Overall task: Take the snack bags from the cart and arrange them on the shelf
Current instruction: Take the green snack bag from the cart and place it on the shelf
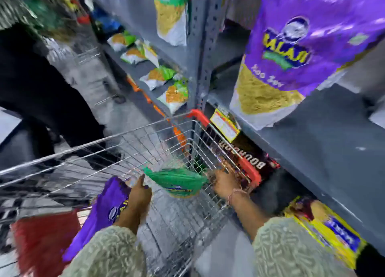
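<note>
A wire cart (pixel 125 135) with a red handle (pixel 250 168) stands against a grey metal shelf (pixel 312 143). My left hand (pixel 139 195) reaches into the cart and is closed on a purple snack bag (pixel 104 212). My right hand (pixel 223 182) grips the right end of a green snack bag (pixel 179 182), which hangs above the cart's floor. The image is blurred, so finger detail is unclear. A large purple snack bag (pixel 302 53) lies on the shelf at upper right.
Several green-and-white bags (pixel 175 95) lie on the shelf bay further left. Dark biscuit packs (pixel 239 151) and a yellow box (pixel 325 228) sit on lower shelves. Another person in dark clothes (pixel 31 78) stands left. A red object (pixel 41 241) is at bottom left.
</note>
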Available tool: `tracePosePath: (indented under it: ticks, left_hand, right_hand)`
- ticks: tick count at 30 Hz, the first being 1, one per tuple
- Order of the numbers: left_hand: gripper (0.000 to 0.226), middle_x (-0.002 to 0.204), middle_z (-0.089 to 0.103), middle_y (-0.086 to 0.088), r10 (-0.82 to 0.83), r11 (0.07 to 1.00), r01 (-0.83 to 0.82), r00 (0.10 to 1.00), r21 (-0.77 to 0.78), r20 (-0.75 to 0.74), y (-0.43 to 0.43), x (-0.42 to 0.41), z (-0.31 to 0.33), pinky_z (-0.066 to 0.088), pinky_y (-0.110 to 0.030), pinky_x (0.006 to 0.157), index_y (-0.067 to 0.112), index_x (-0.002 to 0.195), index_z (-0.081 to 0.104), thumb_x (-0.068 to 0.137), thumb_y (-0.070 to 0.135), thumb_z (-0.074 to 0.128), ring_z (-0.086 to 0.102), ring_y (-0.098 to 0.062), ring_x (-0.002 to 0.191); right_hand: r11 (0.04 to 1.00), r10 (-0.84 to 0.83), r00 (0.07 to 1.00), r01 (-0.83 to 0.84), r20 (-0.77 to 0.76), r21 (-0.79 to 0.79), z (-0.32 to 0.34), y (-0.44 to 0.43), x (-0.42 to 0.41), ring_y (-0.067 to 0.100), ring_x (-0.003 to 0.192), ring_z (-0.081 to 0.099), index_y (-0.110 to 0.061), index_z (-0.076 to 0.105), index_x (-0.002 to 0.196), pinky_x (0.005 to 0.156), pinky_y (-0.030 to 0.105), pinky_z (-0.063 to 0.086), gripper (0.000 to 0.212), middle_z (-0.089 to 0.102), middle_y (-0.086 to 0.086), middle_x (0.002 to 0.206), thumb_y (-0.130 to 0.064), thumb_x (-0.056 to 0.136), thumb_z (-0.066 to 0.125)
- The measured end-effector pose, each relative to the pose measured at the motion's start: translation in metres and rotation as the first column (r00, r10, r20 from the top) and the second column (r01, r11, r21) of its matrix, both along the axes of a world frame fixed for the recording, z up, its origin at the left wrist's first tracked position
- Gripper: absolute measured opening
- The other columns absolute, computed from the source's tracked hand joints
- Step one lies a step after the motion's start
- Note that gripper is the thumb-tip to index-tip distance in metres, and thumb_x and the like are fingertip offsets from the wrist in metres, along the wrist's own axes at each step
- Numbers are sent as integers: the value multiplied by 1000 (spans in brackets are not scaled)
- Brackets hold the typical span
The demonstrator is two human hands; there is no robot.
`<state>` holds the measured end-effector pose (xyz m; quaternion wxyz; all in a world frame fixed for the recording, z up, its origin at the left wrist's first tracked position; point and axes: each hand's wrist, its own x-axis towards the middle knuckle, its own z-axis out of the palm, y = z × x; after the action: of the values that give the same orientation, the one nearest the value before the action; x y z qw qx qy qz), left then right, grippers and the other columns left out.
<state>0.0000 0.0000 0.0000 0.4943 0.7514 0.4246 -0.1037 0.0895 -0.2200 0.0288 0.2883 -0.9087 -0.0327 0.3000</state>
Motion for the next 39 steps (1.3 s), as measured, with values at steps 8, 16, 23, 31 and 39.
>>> tracePosePath:
  ticks: [8,16,23,31,39]
  left_hand:
    - [40,102,63,-39,-36,979,21,997,203,70,0,26,-19,40,-40,73,-18,94,61,74,10,40,59,-47,100]
    - [33,52,64,21,365,918,-222,795,-328,485,-22,29,48,39,-6,62,14,71,51,81,-15,41,52,10,56]
    - [20,54,58,14,273,925,74,554,-373,787,-93,40,181,39,-13,57,18,72,51,85,3,46,47,4,52]
    - [26,51,66,11,234,714,501,488,-489,841,-271,81,251,46,-15,50,15,67,62,85,5,47,56,0,48]
    - [10,53,70,5,41,341,705,650,-622,758,-490,79,254,55,-21,54,7,73,55,81,3,52,64,-8,51]
  right_hand:
    - [972,-226,973,228,-48,54,-27,26,7,17,77,53,-6,71,85,47,15,35,15,67,10,71,-2,75,60]
    - [627,-555,828,482,-84,613,44,5,0,12,68,56,-7,66,74,60,11,46,13,62,-8,65,4,77,60]
    - [-53,-700,629,427,-339,903,154,-70,-34,12,73,57,-14,63,74,76,26,47,16,67,-5,69,-1,81,55]
    - [-228,-904,322,191,-280,955,245,-233,-70,-4,41,46,-18,59,72,45,14,37,18,58,-16,40,-5,84,54]
    - [-250,-968,35,2,-250,968,250,-419,-125,5,50,54,-16,60,62,51,20,41,24,63,-10,50,-3,82,57]
